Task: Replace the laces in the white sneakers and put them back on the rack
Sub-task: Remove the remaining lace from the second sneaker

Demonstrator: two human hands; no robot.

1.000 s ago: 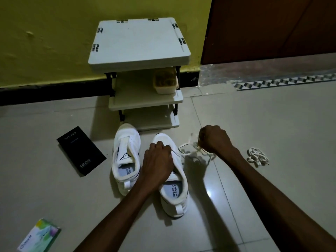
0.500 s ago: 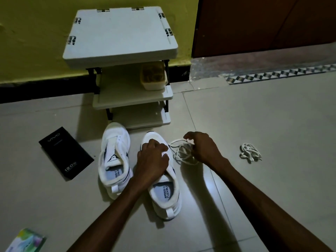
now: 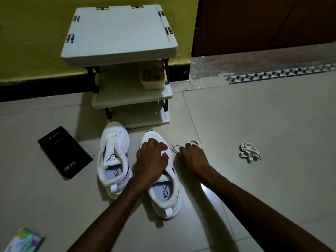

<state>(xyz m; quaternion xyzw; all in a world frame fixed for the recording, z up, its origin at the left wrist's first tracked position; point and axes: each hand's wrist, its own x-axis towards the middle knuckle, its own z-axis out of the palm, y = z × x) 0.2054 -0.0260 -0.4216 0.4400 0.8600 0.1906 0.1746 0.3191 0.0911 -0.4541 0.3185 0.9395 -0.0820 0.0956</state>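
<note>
**Sneakers: lace goes slack and drops to the floor**

Sneakers sit side by side on the tiled floor [image 3: 254,115], toes towards the foot of the rack [image 3: 118,42], neither yet back on a shelf. The left sneaker [image 3: 113,159] lies untouched, its tongue bare, with no lace visible in its eyelets. The right sneaker [image 3: 161,186] is pinned by the left hand [image 3: 151,157], whose fingers curl over the forefoot.

A second ago the right hand [image 3: 192,157] was held higher and further out, stretching the lace [image 3: 176,148] away from the shoe. It has since sunk to the floor just beside that sneaker, fingers closed round the lace, which now lies in loose loops. Whether its end is still threaded in an eyelet cannot be told.

This looks like the old lace coming free, which would leave both shoes ready for threading. A second lace bundle [image 3: 250,154] lies well apart to the right; old or new is unclear. A black box [image 3: 64,151] lies left of the shoes, and a container [image 3: 153,75] stands on the middle shelf.
</note>
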